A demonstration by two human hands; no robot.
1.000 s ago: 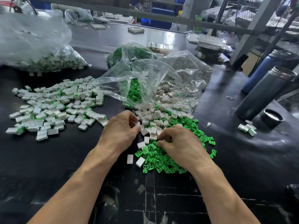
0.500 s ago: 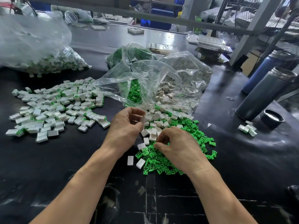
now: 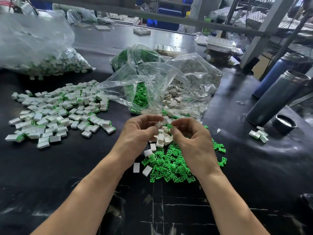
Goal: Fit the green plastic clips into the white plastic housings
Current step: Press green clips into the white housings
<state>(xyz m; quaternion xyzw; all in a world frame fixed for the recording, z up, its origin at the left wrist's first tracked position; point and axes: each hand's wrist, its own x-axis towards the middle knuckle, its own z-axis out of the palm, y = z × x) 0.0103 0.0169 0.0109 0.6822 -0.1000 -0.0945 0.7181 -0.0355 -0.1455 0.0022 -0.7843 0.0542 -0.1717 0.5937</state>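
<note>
Black work surface [image 3: 254, 175], glossy, scuffed with pale scratches at the near edge. Loose heap of green clips [image 3: 174, 165], small and pronged, just beyond the forearms; bare white housings [image 3: 147, 170], blocky rectangles, at its left rim. Both hands raised over the heap, fingers curled. Left hand [image 3: 137, 131] pinches a white housing [image 3: 159, 124] at its fingertips. Right hand [image 3: 189, 134] pinches something small beside it; which part, cannot tell. Left: spread of assembled pieces [image 3: 57, 112], white with green edges. Behind: crinkled clear bags [image 3: 162, 85] of clips and housings. Right: two metal flasks [image 3: 277, 97], a cap [image 3: 284, 123]. Far: grey shelf frame [image 3: 169, 16], clutter.
</note>
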